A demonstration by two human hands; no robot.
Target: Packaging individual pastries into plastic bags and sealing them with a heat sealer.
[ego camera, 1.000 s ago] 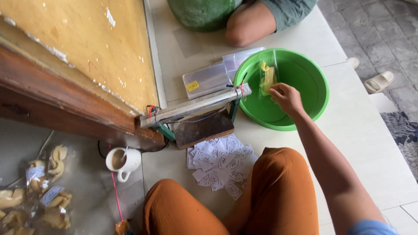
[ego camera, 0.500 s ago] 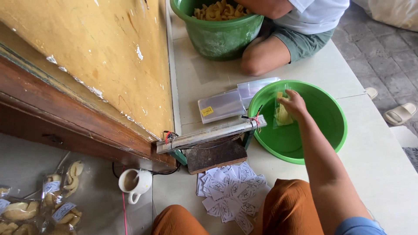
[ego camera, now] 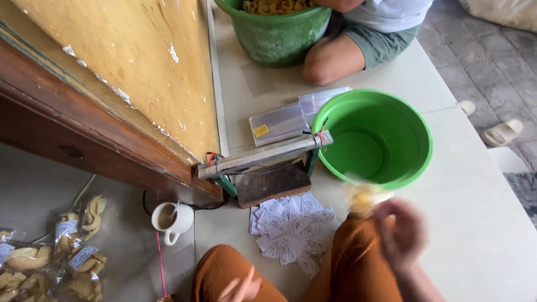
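Right hand [ego camera: 400, 235], blurred, has its grip closed on a yellowish snack bag [ego camera: 363, 197] beside the green basin [ego camera: 414, 134]. Left hand [ego camera: 240, 288] rests on the knee, grip unclear.

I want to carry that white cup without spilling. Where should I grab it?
Take the white cup by its handle, the loop at its lower side. Come from below, toward the person's knees, since a spoon pokes out of the top and the cup looks full of brown drink.

Right hand [ego camera: 401, 235] and the pale yellow snack packet [ego camera: 363, 197] it holds: motion-blurred, grip unclear. Left hand [ego camera: 240, 289] cut off by bottom edge. Dark green plastic bucket [ego camera: 274, 33] cropped at top.
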